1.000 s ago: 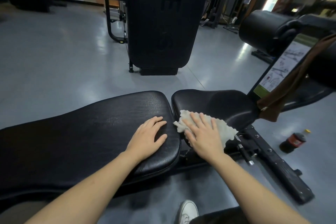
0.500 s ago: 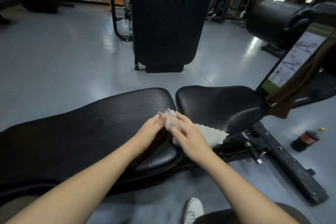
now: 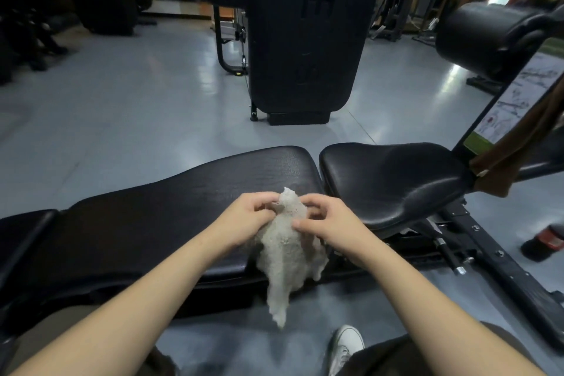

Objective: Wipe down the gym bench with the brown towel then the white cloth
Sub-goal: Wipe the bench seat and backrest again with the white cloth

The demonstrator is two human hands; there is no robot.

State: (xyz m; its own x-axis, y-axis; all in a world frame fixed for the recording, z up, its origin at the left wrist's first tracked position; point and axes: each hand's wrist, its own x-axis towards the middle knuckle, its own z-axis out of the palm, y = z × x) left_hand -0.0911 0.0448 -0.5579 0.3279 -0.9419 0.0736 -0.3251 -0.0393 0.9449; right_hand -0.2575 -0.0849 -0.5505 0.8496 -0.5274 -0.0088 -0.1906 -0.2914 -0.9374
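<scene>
The black gym bench [image 3: 171, 214] stretches across the view, its long back pad on the left and its seat pad [image 3: 393, 180] on the right. Both hands hold the white cloth [image 3: 285, 256] up in front of the bench's near edge, close to the gap between the pads. My left hand [image 3: 244, 220] and my right hand [image 3: 328, 223] pinch its top corner, and the rest hangs limp below them. The brown towel [image 3: 506, 162] is draped over the machine frame at the far right.
A tall black machine panel [image 3: 308, 30] stands on the grey floor behind the bench. A black roller pad [image 3: 482, 36] and an instruction placard [image 3: 515, 101] are at the right. A dark bottle [image 3: 546, 241] lies on the floor. My white shoe [image 3: 346, 345] is below.
The cloth left the seat pad: my right hand lifted it, my left hand came off the back pad and joined, and now both hold it hanging in front of the bench.
</scene>
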